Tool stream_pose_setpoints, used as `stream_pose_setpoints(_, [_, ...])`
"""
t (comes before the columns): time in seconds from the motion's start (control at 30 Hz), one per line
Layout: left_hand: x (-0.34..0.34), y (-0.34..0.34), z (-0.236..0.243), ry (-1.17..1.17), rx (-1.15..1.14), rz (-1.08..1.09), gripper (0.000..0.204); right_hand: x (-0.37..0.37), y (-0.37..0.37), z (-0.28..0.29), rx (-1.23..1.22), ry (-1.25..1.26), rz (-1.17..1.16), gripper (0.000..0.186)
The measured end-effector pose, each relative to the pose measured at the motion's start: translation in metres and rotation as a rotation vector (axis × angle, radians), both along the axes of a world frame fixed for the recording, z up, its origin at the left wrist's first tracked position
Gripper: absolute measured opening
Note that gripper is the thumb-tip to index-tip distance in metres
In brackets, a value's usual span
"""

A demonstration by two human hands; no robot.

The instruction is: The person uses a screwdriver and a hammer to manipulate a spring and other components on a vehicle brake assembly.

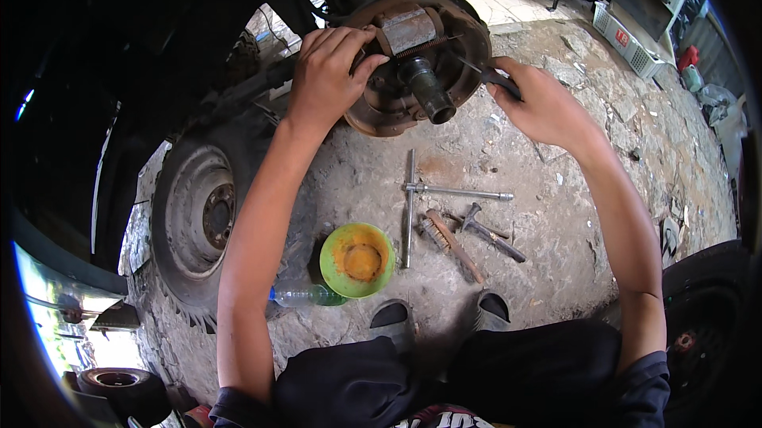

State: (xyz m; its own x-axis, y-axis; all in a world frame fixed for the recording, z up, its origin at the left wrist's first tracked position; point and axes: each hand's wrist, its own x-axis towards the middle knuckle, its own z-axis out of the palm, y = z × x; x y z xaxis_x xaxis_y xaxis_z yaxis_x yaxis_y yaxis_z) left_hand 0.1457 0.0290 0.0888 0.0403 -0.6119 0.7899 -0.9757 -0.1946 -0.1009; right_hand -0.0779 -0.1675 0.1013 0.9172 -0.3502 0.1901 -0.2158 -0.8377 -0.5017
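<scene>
A rusty drum brake assembly (468,15) hangs at the top middle, with a bare greasy axle stub (429,93) sticking out toward me. Across it, below a pale metal block (410,29), runs a thin coil spring (425,47). My left hand (333,63) is at the assembly's left side, thumb and fingers curled near the spring's left end; what they pinch is hidden. At the right side, my right hand (536,103) grips the dark handle of a screwdriver (500,83). Its thin shaft points inward to the brake parts, near the spring's right end.
On the rough floor lie a T-shaped wrench (452,191), a wire brush (454,245) and a hammer (492,236). A green bowl (327,257) with orange-brown residue stands beside a plastic bottle (305,295). A wheel (194,210) stands left; a white crate (627,41) sits far right.
</scene>
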Motion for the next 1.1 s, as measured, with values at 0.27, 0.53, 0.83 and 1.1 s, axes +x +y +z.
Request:
stream_pose_setpoints(0.27, [-0.014,0.004,-0.010,0.065,-0.023,-0.015,0.058,-0.002,-0.013,-0.025,0.405,-0.003,-0.071,0.037])
stream_pose_setpoints(0.53, [-0.035,-0.020,0.008,-0.026,-0.082,-0.108,0.046,0.012,-0.024,-0.076,0.656,-0.160,-0.074,0.049])
stream_pose_setpoints(0.83, [-0.017,-0.056,0.025,-0.038,0.093,-0.025,0.052,0.056,-0.014,-0.128,0.666,-0.468,0.077,0.030])
stream_pose_setpoints(1.1, [-0.013,-0.069,0.025,-0.034,0.149,-0.026,0.050,0.087,-0.015,-0.126,0.678,-0.625,0.106,0.033])
